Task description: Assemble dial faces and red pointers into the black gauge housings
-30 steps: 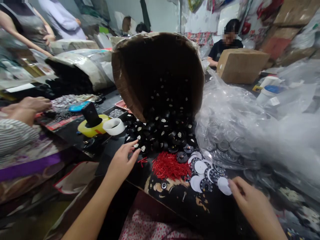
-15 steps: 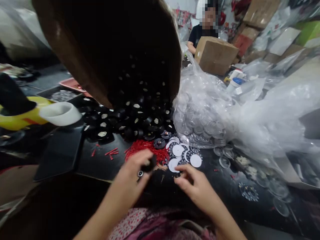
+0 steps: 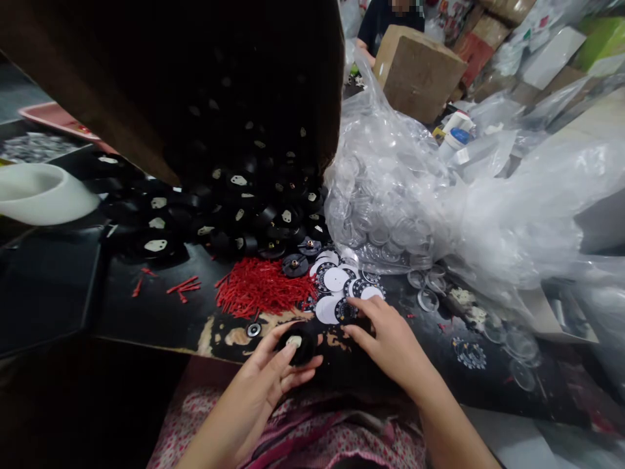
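A round black part with a small white piece (image 3: 299,342) is held in my left hand (image 3: 273,365), just over the table's front edge. My right hand (image 3: 383,332) reaches to the printed dial discs (image 3: 336,279), its thumb and forefinger around one small black dial (image 3: 346,310); whether they grip it is unclear. Behind my left hand lies a heap of red pointers (image 3: 263,286). A small silver-and-black ring (image 3: 253,329) rests on the worn table edge. Two black round parts (image 3: 295,264) sit between the red heap and the discs.
Many black parts (image 3: 239,208) spill from a large dark box (image 3: 195,78). A clear bag of transparent covers (image 3: 381,202) stands right of it. A white tape roll (image 3: 43,192) is at left. Behind a cardboard box (image 3: 420,71), a person (image 3: 378,26) is partly visible.
The view has shifted down and right. My left hand has turned, showing the black part's white piece. My right hand is now at the small black dial among the discs.
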`<act>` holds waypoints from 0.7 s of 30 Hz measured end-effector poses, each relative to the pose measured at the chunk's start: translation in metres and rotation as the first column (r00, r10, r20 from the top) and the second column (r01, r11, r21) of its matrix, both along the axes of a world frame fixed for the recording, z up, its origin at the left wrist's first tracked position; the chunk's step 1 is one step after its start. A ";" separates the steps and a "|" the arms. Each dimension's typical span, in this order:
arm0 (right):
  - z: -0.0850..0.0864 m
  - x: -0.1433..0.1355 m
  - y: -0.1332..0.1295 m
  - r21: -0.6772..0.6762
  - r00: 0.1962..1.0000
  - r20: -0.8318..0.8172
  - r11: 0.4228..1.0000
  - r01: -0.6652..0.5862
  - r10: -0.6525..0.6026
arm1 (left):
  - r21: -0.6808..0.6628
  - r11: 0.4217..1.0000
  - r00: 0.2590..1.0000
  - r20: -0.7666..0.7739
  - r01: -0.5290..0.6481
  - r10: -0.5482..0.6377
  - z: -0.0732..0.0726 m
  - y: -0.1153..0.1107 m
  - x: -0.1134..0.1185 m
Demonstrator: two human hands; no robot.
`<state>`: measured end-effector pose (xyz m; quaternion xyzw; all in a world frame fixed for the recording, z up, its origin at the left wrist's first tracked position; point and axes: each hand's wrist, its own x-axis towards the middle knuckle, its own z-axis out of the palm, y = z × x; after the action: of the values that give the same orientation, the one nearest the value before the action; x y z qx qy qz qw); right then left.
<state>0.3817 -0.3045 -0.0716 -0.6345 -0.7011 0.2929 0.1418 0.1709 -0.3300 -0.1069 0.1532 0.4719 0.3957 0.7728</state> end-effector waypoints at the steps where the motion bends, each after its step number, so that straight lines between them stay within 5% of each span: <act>1: 0.000 0.003 0.005 0.029 0.994 0.105 0.999 -0.030 0.027 | 0.004 1.000 1.000 0.018 -0.009 0.009 0.002 0.000 0.001; 7: 0.004 0.006 0.030 0.023 0.957 0.225 0.981 -0.193 0.183 | 0.057 0.996 0.990 0.125 -0.071 0.063 0.006 0.001 0.002; 12: 0.002 -0.003 0.027 -0.068 0.988 -0.156 0.997 -0.033 0.022 | 0.003 0.999 0.982 0.185 -0.048 0.047 0.002 0.002 0.002; 16: -0.003 -0.014 0.016 -0.273 0.783 -0.596 0.962 0.008 -0.176 | -0.024 0.993 0.968 0.224 -0.116 0.118 0.005 0.007 0.004; 18: -0.003 -0.017 0.011 -0.257 0.724 -0.654 0.965 0.059 -0.218 | -0.018 0.980 0.963 0.181 -0.200 0.200 0.008 0.009 0.005; 21: 0.000 -0.019 0.006 -0.124 0.789 -0.577 0.978 0.167 -0.208 | 0.033 0.978 0.972 0.126 -0.204 0.198 0.010 0.009 0.008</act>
<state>0.3622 -0.2981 -0.0719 -0.5835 -0.5464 0.4820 0.3587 0.1785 -0.3212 -0.0971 0.0976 0.4276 0.4913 0.7525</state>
